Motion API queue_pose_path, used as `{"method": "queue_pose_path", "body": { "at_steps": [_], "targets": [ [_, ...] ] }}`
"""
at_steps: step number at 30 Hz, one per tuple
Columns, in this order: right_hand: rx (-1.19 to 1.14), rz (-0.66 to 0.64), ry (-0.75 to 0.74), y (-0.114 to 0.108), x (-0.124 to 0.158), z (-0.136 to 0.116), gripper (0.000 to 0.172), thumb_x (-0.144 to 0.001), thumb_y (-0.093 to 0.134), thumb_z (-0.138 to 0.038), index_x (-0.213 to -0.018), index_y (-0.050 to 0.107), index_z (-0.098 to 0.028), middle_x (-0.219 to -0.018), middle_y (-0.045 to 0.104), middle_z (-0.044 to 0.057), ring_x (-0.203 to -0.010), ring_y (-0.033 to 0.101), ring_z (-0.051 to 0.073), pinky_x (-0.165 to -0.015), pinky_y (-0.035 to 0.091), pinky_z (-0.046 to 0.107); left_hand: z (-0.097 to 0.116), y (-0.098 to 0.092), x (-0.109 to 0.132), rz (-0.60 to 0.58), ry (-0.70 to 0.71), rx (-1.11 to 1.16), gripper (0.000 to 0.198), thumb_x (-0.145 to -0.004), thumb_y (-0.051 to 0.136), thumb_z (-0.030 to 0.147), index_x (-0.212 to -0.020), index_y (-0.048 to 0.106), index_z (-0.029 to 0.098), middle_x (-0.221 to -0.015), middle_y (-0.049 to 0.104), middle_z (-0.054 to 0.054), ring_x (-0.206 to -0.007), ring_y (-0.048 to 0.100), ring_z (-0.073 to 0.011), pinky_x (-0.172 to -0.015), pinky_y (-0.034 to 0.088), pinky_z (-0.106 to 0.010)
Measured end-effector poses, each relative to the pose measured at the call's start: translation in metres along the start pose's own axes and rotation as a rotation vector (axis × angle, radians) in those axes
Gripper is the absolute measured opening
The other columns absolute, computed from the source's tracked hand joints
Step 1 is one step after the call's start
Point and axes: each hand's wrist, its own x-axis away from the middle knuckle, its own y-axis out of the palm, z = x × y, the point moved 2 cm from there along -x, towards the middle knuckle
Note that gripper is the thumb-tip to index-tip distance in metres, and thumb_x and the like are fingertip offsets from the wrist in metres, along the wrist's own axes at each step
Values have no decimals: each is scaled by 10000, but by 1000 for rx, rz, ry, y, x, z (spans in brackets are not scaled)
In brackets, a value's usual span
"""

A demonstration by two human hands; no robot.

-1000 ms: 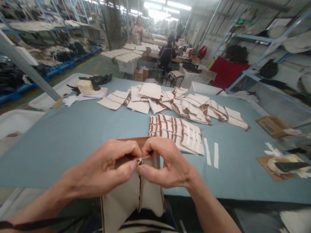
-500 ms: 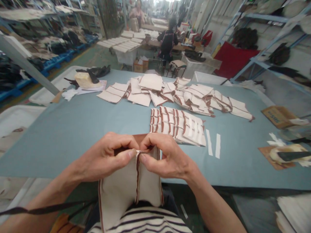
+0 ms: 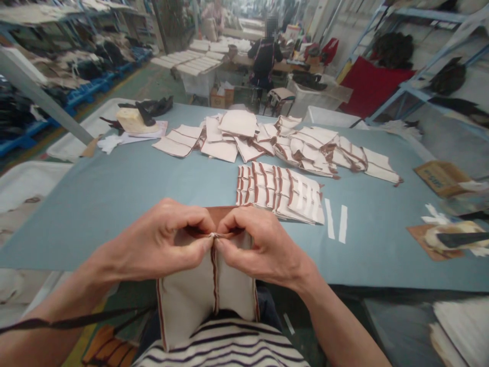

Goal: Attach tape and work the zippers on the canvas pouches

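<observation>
Both hands pinch the top edge of a cream fabric piece with brown trim (image 3: pixel 191 300), which hangs down toward my lap at the near edge of the blue table (image 3: pixel 114 204). My left hand (image 3: pixel 164 244) grips the left half, thumb and fingers closed on the seam. My right hand (image 3: pixel 260 247) grips the right half, its thumb pressed against the left thumb at the middle fold. Just beyond my hands lies a neat overlapping row of similar pieces (image 3: pixel 278 193).
A loose spread of cream pieces (image 3: pixel 290 142) covers the far middle of the table. Two white strips (image 3: pixel 336 224) lie right of the row. A cream block with dark scraps (image 3: pixel 133 120) sits far left, cardboard and tools (image 3: pixel 443 237) at right. A seated person (image 3: pixel 265 56) works beyond.
The hands and the fabric piece have risen slightly in view and the thumbs have closed together on the top seam; the camera tilted down a little.
</observation>
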Motion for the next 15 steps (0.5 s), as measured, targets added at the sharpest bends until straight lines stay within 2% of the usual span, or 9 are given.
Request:
{"method": "queue_pose_path", "body": {
  "at_steps": [9, 15],
  "targets": [
    [91, 77, 66, 9, 4, -4, 95, -868, 657, -243, -791, 604, -229, -723, 685, -5, -653, 590, 151, -683, 448, 293, 9, 0, 7, 66, -3, -165, 264, -908, 549, 203, -684, 683, 168, -540, 508, 61, -467, 430, -72, -483, 296, -201],
    [44, 100, 96, 14, 3, 0, 88, -853, 654, -263, -794, 594, -237, -726, 686, -15, -647, 597, 146, -661, 452, 284, 4, 2, 4, 33, -141, 129, 284, -911, 525, 257, -676, 664, 179, -547, 537, 62, -479, 462, -87, -462, 340, -173]
  ]
}}
